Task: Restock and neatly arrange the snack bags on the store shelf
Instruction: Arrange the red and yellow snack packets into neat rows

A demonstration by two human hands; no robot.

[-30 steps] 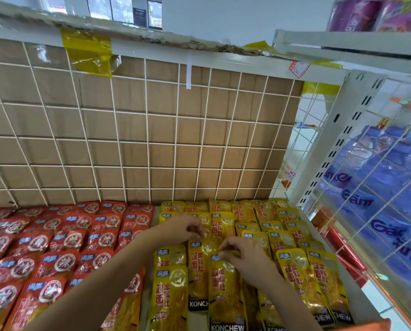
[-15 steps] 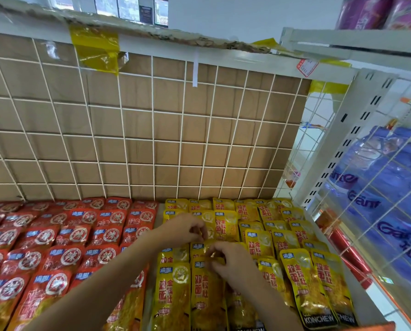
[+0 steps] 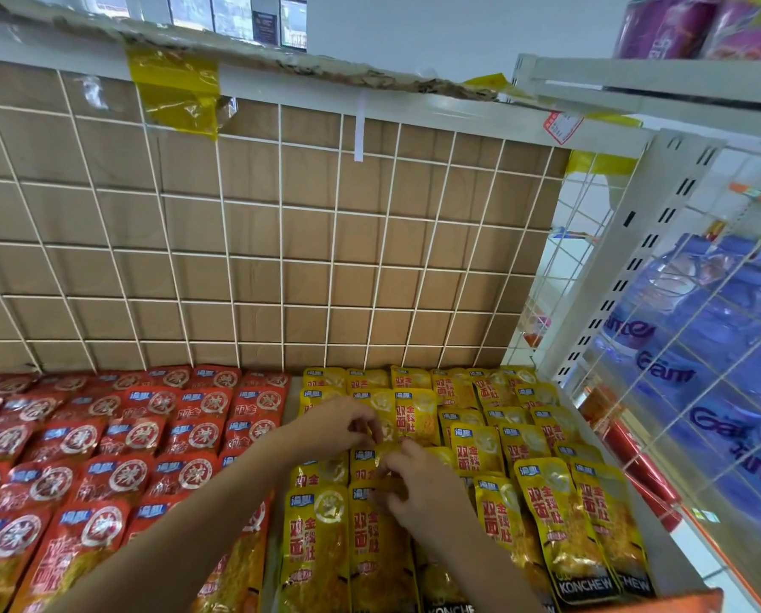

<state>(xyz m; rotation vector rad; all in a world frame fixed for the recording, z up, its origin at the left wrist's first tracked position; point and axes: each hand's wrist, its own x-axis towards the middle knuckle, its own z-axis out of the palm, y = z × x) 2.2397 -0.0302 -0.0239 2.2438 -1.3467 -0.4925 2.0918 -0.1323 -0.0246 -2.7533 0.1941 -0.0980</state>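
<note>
Dozens of yellow snack bags [image 3: 546, 515] lie flat in overlapping rows on the shelf [image 3: 666, 546], filling the lower middle and lower right of the frame. Both hands are busy in the middle of that patch. The left hand [image 3: 339, 429] comes in from the lower left with its fingers curled, pinching the shiny top edge of one yellow bag [image 3: 372, 457]. The right hand [image 3: 418, 484] sits just below and to the right of it, fingers bent too, nipping the same bag's top as far as anyone can tell. The two sets of fingertips are almost touching.

Right beside the yellow lot, a big spread of red snack bags [image 3: 149, 435] covers the lower left, laid out the same shingled way.

Behind everything stands a white wire grid [image 3: 281, 258] with brown cardboard [image 3: 250, 223] behind it, plus a strip of yellow tape [image 3: 171, 95] at the upper left. At the right edge, a slotted white upright [image 3: 635, 258] and a wire side panel hold back a pack of blue water bottles [image 3: 701, 347]. Purple packs [image 3: 679, 24] sit at the upper right.
</note>
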